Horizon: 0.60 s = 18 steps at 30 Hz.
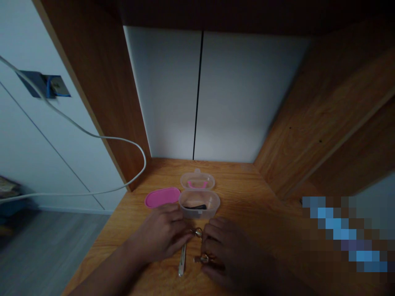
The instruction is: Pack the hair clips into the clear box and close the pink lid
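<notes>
Two bare forearms come in from the bottom edge of the frame, and the hands meet low and centre on a wooden desk (247, 185). The left hand (160, 234) lies nearly flat, its fingers (175, 224) stretched together toward the right, with the tips touching an upper gold-coloured metal piece (198, 232). The right hand (225, 255) sits in deep shadow, its fingers (216, 230) curled inward over a lower gold-coloured metal piece (203, 258). The light is too dim to tell whether either hand has a firm hold. The two gold pieces lie close together between the hands, and their exact shape is hard to make out. Just below the left fingers, a slim silver metal bar (182, 260) lies lengthwise on the desk.

Above the hands, at the middle of the frame, sits a transparent plastic case (199, 203) with two compartments. The lower one holds a thin black item (194, 206), and the upper one holds a curved pink piece (193, 184). A pink oval lid (162, 197) lies just left of the case, almost touching it.

A white panel (240, 94) with a black vertical seam closes the back of the desk recess, between wooden side walls. At the upper left, a white cable (92, 135) loops down from a blue wall fitting (46, 85). Grey flooring (46, 250) shows at the lower left.
</notes>
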{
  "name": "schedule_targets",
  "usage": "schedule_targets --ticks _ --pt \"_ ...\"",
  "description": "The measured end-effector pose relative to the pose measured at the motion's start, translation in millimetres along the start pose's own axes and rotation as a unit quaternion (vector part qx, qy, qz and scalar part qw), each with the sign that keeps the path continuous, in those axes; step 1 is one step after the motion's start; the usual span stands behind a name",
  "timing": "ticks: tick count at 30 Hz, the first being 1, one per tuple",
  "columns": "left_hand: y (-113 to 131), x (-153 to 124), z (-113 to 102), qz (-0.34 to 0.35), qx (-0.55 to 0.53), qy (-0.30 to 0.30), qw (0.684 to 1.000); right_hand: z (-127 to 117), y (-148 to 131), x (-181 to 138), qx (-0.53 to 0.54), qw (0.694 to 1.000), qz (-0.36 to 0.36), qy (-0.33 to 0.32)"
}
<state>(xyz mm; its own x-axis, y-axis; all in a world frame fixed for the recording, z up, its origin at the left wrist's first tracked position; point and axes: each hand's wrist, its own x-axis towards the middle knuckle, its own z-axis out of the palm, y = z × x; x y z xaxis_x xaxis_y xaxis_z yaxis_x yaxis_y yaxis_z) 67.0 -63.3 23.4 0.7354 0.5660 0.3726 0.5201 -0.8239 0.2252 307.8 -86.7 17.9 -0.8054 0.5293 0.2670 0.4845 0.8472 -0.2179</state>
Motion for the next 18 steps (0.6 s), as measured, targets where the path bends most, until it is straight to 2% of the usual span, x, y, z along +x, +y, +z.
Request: schedule_targets --ticks 4,9,13,16,18 --pt "7.5 3.5 8.4 -0.044 0.022 -0.033 0.998 -3.0 -3.5 2.2 0.033 0.999 -0.033 0.021" --pt "15.9 7.7 16.4 -0.097 0.049 -0.054 0.993 -7.6 -6.9 1.7 0.047 0.996 -0.041 0.069" --pt "14.0 7.0 19.0 -0.104 0.042 -0.065 0.992 -11.4 -5.2 -0.9 0.048 0.991 -0.052 0.112" --pt "10.6 3.9 17.9 -0.081 -0.007 -0.038 0.996 -10.5 -1.1 -5.4 0.026 0.983 -0.064 0.173" --pt "8.9 1.8 15.6 -0.066 -0.06 0.013 0.996 -7.9 2.1 -9.7 -0.004 0.974 -0.063 0.22"
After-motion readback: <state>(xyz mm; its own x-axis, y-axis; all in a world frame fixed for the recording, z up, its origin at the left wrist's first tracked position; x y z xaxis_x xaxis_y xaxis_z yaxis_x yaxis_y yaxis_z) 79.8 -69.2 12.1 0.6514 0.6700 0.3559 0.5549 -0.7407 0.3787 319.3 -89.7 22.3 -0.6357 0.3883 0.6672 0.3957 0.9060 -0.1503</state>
